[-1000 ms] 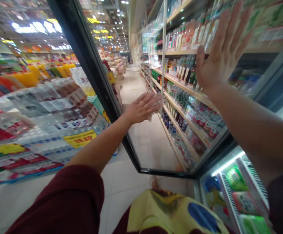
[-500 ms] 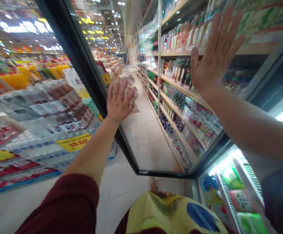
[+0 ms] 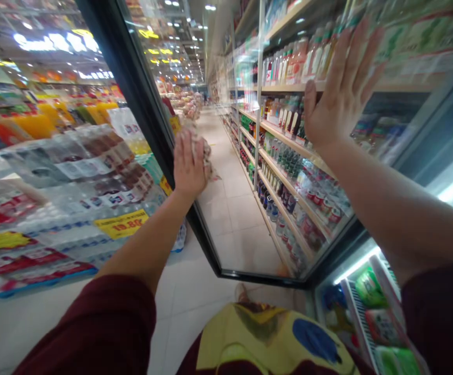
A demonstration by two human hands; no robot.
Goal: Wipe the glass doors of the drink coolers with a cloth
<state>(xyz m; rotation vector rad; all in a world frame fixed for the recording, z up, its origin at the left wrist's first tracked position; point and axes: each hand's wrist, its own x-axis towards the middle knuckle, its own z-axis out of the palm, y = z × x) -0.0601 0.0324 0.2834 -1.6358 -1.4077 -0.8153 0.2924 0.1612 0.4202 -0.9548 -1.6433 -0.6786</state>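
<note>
A glass door (image 3: pixel 246 252) in a black frame (image 3: pixel 263 279) stands open in front of me. My left hand (image 3: pixel 189 165) presses a crumpled, light patterned cloth (image 3: pixel 208 156) against the glass, close to the frame's left side. The fingers lie over the cloth and partly hide it. Farther right and higher, my right hand (image 3: pixel 336 101) is spread with its palm toward the same pane, apparently flat on it. It holds nothing.
Shelves of bottles (image 3: pixel 285 130) show through the glass along an aisle (image 3: pixel 232 208). To the left stand stacked bottle packs (image 3: pixel 93 161) with a yellow price sign (image 3: pixel 122 224). A lit cooler with green packs (image 3: pixel 370 286) is at lower right.
My left hand and the cloth have shifted slightly toward the door's left frame. The right hand stays nearly in place. The view has tilted a little.
</note>
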